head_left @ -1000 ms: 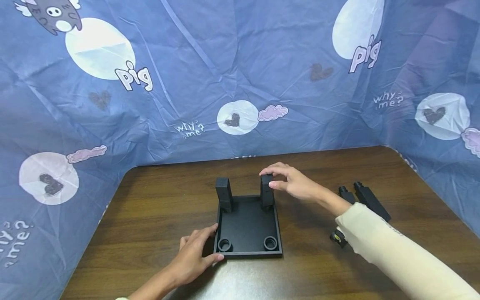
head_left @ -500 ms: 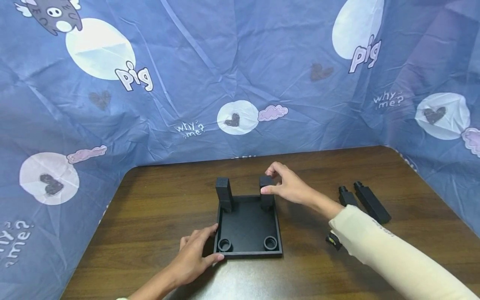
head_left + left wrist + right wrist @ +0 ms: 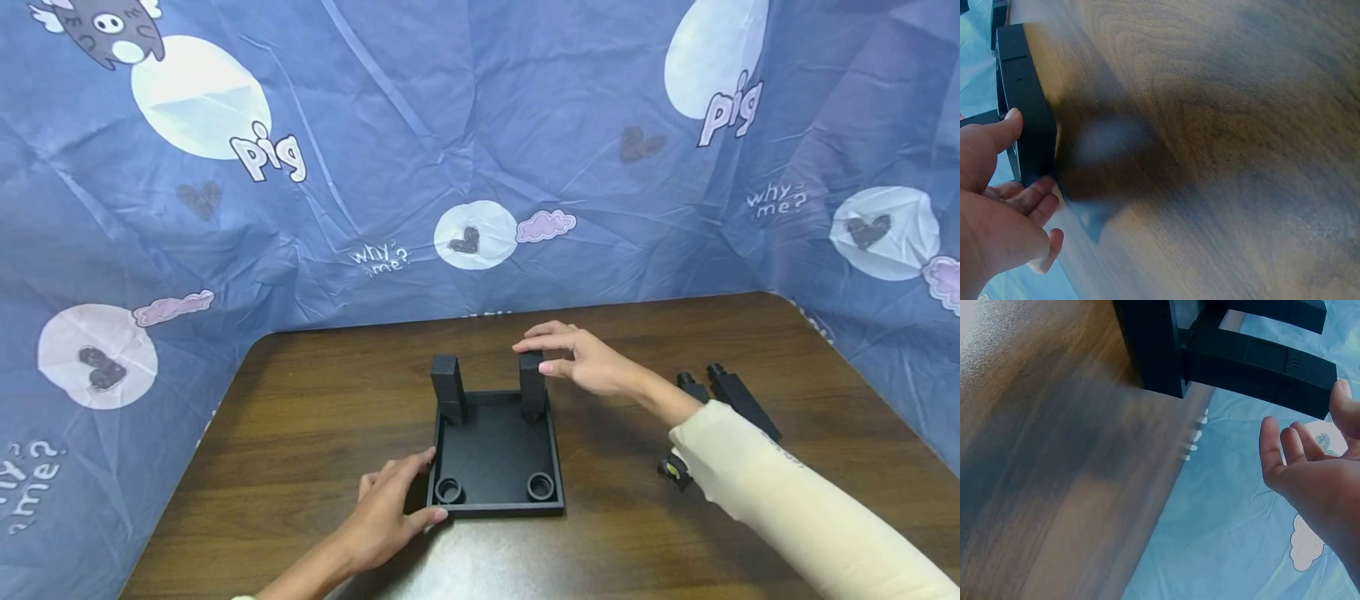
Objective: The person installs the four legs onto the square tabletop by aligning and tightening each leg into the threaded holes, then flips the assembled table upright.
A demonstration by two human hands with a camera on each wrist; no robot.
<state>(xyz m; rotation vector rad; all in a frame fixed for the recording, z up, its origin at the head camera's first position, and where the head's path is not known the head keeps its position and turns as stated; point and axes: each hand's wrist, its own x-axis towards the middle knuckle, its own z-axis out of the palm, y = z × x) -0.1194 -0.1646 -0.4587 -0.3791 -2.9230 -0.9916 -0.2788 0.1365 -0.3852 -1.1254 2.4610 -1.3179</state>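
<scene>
A black square tabletop with raised edges (image 3: 498,462) lies on the table, with round threaded sockets at its two near corners. My left hand (image 3: 387,508) grips its near left corner, thumb at the front edge and fingers along the left side. Two black square legs stand up from the far corners: a left leg (image 3: 448,385) and a right leg (image 3: 532,396). At the top of the right leg is my right hand (image 3: 592,362), thumb touching the leg and fingers spread past it. In the right wrist view, the other fingertips (image 3: 1270,428) look apart from this leg (image 3: 1260,369).
To the right lie two loose black legs with threaded ends, the outer leg (image 3: 742,400) and an inner leg (image 3: 692,386) partly covered by my right sleeve (image 3: 787,492). A printed blue cloth (image 3: 480,150) hangs behind the wooden table (image 3: 337,392).
The right hand turned about the right leg and came back, its thumb going left, then right again. That leg looks slightly turned. The left hand and tabletop have kept their place.
</scene>
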